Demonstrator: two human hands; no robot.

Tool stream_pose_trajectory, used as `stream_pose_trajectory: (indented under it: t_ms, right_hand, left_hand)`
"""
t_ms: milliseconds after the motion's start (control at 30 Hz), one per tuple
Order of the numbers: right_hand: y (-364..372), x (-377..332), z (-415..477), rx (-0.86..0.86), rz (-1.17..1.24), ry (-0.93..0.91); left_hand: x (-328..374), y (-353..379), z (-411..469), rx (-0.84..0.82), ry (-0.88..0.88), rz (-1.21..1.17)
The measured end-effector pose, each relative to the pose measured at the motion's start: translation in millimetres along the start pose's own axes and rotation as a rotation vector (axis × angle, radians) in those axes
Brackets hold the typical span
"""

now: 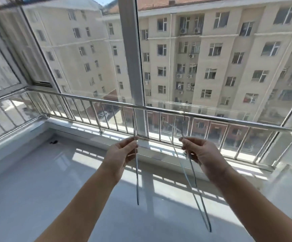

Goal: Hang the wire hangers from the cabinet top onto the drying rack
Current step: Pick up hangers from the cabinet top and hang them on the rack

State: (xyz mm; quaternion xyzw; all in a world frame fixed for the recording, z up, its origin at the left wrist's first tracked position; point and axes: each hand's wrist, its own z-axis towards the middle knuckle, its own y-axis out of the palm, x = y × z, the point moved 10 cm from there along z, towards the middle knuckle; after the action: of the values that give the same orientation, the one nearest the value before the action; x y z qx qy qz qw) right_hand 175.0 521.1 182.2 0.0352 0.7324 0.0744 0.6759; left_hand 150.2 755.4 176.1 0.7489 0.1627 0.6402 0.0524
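Pinching left hanger (137, 186) in left grip (121, 154), right hanger (209, 227) in right grip (201, 154), just short of railing (89, 100). Risk: light fingertip hold, swing, snag on railing bars, drop.

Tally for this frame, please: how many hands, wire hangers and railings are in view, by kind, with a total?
Hands: 2, the left hand and the right hand
Wire hangers: 2, the left hanger pinched in the left hand and the right hanger gripped in the right hand
Railing: 1
Total: 5
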Motion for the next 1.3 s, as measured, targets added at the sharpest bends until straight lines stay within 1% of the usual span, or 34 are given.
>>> stream_pose_trajectory:
  t_ms: [267, 500, 667, 833, 1033, 1300]
  right_hand:
    - [205, -8, 28, -0.186, 0.084, -0.05]
    - [346, -35, 68, -0.337, 0.124, -0.098]
    - [430, -60, 115, -0.433, 0.15, -0.164]
    - [510, -83, 169, -0.531, 0.161, -0.187]
    - [592, -104, 228, -0.602, 0.189, -0.201]
    - [691, -131, 288, -0.63, 0.192, -0.252]
  left_hand:
    - [95, -163, 6, 0.141, 0.114, 0.015]
    - [172, -256, 31, 0.274, 0.228, 0.033]
    - [226, -306, 66, 0.343, 0.299, 0.082]
    - [277, -355, 112, 0.39, 0.362, 0.06]
    - [336, -414, 159, 0.481, 0.404, 0.092]
    - [407, -478, 221, 0.467, 0.471, 0.126]
